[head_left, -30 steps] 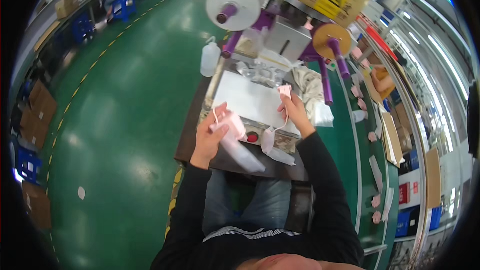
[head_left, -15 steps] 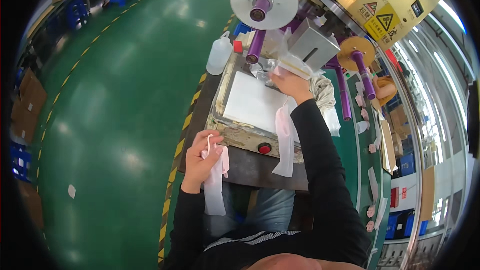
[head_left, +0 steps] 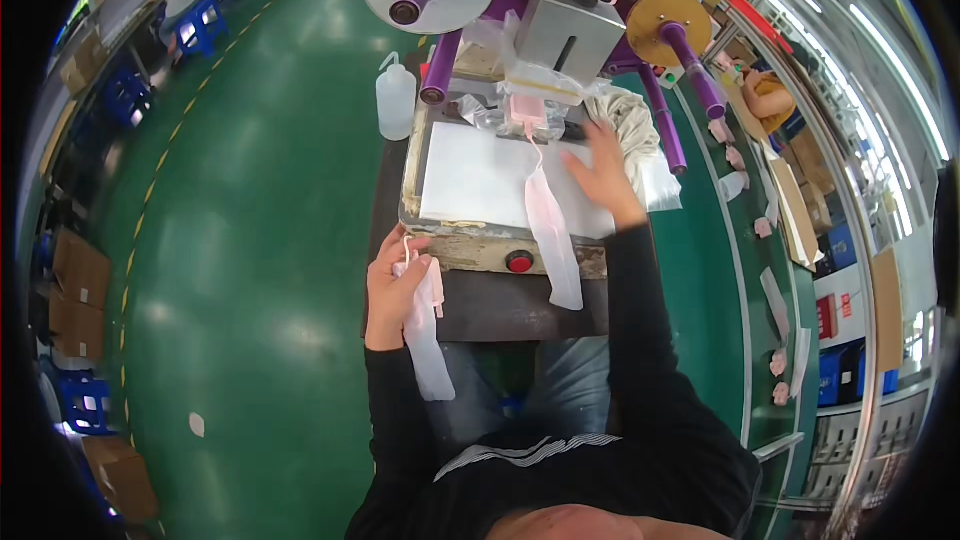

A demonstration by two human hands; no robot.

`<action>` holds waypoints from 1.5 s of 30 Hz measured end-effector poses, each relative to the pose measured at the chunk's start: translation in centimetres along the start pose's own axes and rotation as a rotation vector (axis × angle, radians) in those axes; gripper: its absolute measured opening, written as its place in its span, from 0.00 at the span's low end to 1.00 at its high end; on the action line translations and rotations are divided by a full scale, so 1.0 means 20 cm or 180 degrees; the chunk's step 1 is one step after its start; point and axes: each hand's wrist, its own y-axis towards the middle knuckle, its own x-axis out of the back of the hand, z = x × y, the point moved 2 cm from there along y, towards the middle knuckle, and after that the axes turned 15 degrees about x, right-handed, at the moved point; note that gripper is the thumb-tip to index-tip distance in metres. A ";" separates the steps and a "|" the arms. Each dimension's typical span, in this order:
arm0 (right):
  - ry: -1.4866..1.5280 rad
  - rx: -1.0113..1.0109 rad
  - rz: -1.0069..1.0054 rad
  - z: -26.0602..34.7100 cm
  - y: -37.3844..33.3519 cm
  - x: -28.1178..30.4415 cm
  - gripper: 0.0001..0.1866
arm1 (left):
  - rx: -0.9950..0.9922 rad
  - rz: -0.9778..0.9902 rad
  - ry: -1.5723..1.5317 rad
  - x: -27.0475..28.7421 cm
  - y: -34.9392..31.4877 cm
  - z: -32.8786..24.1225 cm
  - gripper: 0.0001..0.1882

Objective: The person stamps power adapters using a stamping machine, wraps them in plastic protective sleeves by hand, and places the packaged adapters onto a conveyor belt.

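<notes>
Near the work table's front left edge, my left hand (head_left: 396, 292) is closed on a small pink corded piece (head_left: 436, 280) with a long frosted sleeve hanging down from it. My right hand (head_left: 605, 175) is open, fingers spread, over the right side of the white pad (head_left: 470, 180), apart from the other pink piece. That second pink block (head_left: 527, 112) sits under the grey metal head (head_left: 570, 35) of the machine. Its cord runs toward me to a pinkish frosted sleeve (head_left: 553, 240), which lies across the pad and droops over the front edge.
A red button (head_left: 519, 261) is on the base's front. A white squeeze bottle (head_left: 396, 100) stands at the left, a crumpled cloth (head_left: 625, 125) at the right. Purple rollers (head_left: 660, 125) hang around the head. Several pink pieces lie along the green conveyor (head_left: 735, 240); a co-worker's arm (head_left: 770, 100) is beyond.
My right hand has let go of the pink block under the machine head and drawn back to the right, opening. The left hand still holds its piece. The view has shifted.
</notes>
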 end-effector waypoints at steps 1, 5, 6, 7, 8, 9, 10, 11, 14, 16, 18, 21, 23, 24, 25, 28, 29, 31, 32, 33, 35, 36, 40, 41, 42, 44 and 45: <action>-0.0412 -0.0393 -0.0732 0.09 -0.23 0.05 0.35 | -0.0021 -0.0050 0.0183 0.01 0.00 0.00 0.15; 0.3007 -0.3056 -0.1721 0.33 -0.78 0.09 0.42 | -0.0062 -0.0013 0.0433 -0.01 0.07 -0.01 0.13; 0.1018 -0.2061 -0.0972 0.36 -0.88 0.10 0.48 | -0.0047 0.0083 0.0486 -0.05 0.03 -0.03 0.13; -0.0071 -0.1362 -0.0170 0.51 -0.87 0.28 0.53 | 0.0000 0.0008 0.0498 -0.10 -0.03 -0.07 0.14; 0.0101 -0.0881 0.0134 0.67 -0.78 0.49 0.56 | 0.0017 -0.0005 0.0506 -0.19 -0.06 -0.10 0.14; 0.0699 -0.0655 0.0130 0.76 -0.75 0.59 0.61 | -0.0128 0.0178 0.0242 -0.28 -0.14 -0.11 0.14; 0.1841 -0.0515 0.0085 0.86 -0.68 0.65 0.66 | -0.0637 0.0407 0.0634 -0.41 -0.26 -0.23 0.17; 0.2049 -0.0410 -0.0199 0.95 -0.73 0.57 0.67 | -0.0421 0.0798 0.0249 -0.53 -0.39 -0.27 0.23; 0.5453 -0.1762 -0.0809 0.99 -0.86 0.62 0.46 | -0.1318 0.2140 0.1237 -1.08 -0.81 -0.51 0.44; 0.3366 -0.1209 -0.0632 0.84 -1.13 1.19 0.32 | -0.2032 0.2846 0.1260 -1.28 -0.96 -0.57 0.45; 0.1578 -0.1419 0.0147 0.77 -1.55 1.83 0.38 | -0.1797 0.3989 0.1371 -1.38 -1.05 -0.56 0.44; -0.0610 -0.3290 -0.0189 0.86 -2.26 2.43 0.32 | -0.1320 0.4678 0.1900 -1.43 -1.04 -0.35 0.33; -0.2411 -0.4315 0.0282 0.95 -2.95 2.71 0.30 | -0.0374 0.4305 0.1881 -1.43 -1.05 -0.08 0.17; -0.2859 -0.4747 0.0523 1.00 -3.40 2.83 0.29 | -0.0354 0.4337 0.1858 -1.40 -1.04 0.06 0.17; -0.2708 -0.5191 0.0908 1.02 -3.67 2.90 0.29 | 0.0269 0.3924 0.1949 -1.33 -1.00 0.21 0.15; -0.1791 -0.6052 0.1057 0.90 -4.13 2.99 0.35 | 0.0986 0.3087 0.1920 -1.21 -0.92 0.32 0.11; -0.1424 -0.6222 0.1225 0.78 -4.12 3.01 0.38 | 0.1076 0.2920 0.1887 -1.20 -0.89 0.32 0.11; -0.2071 -0.5266 0.1300 0.41 -3.56 2.78 0.34 | 0.1007 0.2571 0.1923 -1.18 -0.81 0.25 0.10; -0.2262 -0.3920 0.0713 0.27 -3.60 2.70 0.36 | 0.0946 0.2511 0.1916 -1.19 -0.76 0.24 0.10; -0.2401 -0.3178 0.0966 0.10 -3.59 2.60 0.39 | 0.0882 0.2415 0.2014 -1.21 -0.73 0.22 0.10; -0.1658 -0.3544 0.1572 -0.17 -3.54 2.42 0.34 | 0.0742 0.2195 0.2178 -1.22 -0.67 0.14 0.09; -0.1664 -0.3486 0.1588 -0.22 -3.57 2.37 0.34 | 0.0791 0.2071 0.1926 -1.20 -0.64 0.13 0.09; -0.1678 -0.3409 0.1445 -0.18 -3.62 2.43 0.28 | -0.0144 0.1551 0.2289 -1.09 -0.44 -0.07 0.08; -0.1417 -0.3602 0.0761 -0.17 -3.59 2.45 0.28 | -0.0361 0.1157 0.2433 -1.01 -0.29 -0.12 0.09; -0.1151 -0.3748 0.0077 -0.14 -3.55 2.48 0.29 | -0.0567 0.0755 0.2560 -0.94 -0.11 -0.16 0.10; -0.1488 -0.3458 -0.0862 -0.08 -3.34 2.51 0.28 | -0.0763 0.0058 0.2939 -0.84 0.33 -0.22 0.16; -0.1456 -0.3175 -0.1059 -0.08 -3.17 2.49 0.27 | -0.0756 -0.0295 0.3312 -0.74 0.47 -0.33 0.19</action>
